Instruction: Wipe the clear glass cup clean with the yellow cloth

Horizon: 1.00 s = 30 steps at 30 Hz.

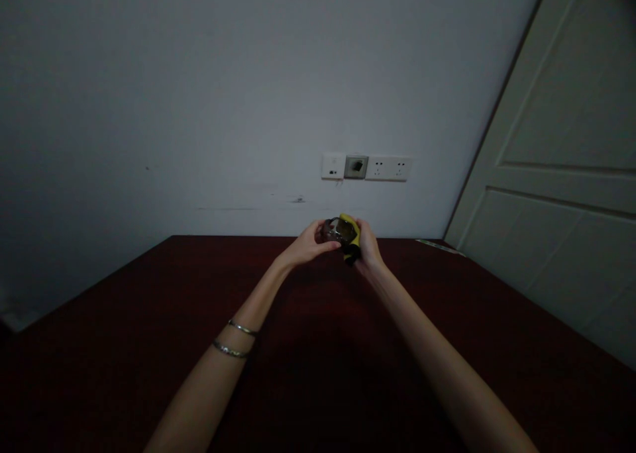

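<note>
Both arms reach forward, and my hands meet over the far part of a dark red table (328, 334). Fingers and thumb of my left hand (313, 242) are wrapped round a small see-through cup (336, 232), shiny like glass and tilted. My right hand (368, 242) is closed on a yellow and black cloth (354, 233), which presses against the cup's right side. The cloth's exact kind is hard to tell in the dim light. Some fingers of both hands are hidden behind these things.
A pale wall (223, 108) rises behind the table, with a row of sockets and switches (387, 168) just above my hands. At the right stands a white panelled door (561, 195). A thin flat strip (440, 246) lies at the table's far right corner.
</note>
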{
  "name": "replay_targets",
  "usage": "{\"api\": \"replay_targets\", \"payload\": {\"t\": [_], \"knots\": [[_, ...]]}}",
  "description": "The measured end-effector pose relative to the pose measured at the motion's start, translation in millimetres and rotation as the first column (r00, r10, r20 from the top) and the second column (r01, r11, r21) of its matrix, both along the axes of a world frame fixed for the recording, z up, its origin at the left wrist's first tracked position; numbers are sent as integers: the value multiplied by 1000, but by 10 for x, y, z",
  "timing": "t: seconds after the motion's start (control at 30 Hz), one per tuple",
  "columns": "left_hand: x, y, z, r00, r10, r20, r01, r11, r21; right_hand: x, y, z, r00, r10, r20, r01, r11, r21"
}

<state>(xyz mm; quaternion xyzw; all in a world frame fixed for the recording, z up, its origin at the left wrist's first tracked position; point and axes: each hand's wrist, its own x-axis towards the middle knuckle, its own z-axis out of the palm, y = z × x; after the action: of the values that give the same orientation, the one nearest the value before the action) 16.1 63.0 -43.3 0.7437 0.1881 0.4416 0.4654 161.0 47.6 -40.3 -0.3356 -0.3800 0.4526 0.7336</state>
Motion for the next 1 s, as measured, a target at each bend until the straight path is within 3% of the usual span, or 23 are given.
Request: {"api": "replay_targets", "payload": {"t": [0.3,0.47,0.73,1.0], "knots": [[-62,-59,80,995,102,3,-101,987,-124,-219,-165,95,991,43,-126,-47,998,-32],[-25,-93,91,999,-3,-47,-1,996,-92,-142,-141,139,991,19,-132,-29,997,-74],[-95,-74,50,976,-35,-215,37,999,5,-19,-69,64,995,31,-99,-47,986,-161],[-4,-53,11,978,153,-140,-134,981,138,-59,-14,11,999,8,-37,-9,999,-44]]}}
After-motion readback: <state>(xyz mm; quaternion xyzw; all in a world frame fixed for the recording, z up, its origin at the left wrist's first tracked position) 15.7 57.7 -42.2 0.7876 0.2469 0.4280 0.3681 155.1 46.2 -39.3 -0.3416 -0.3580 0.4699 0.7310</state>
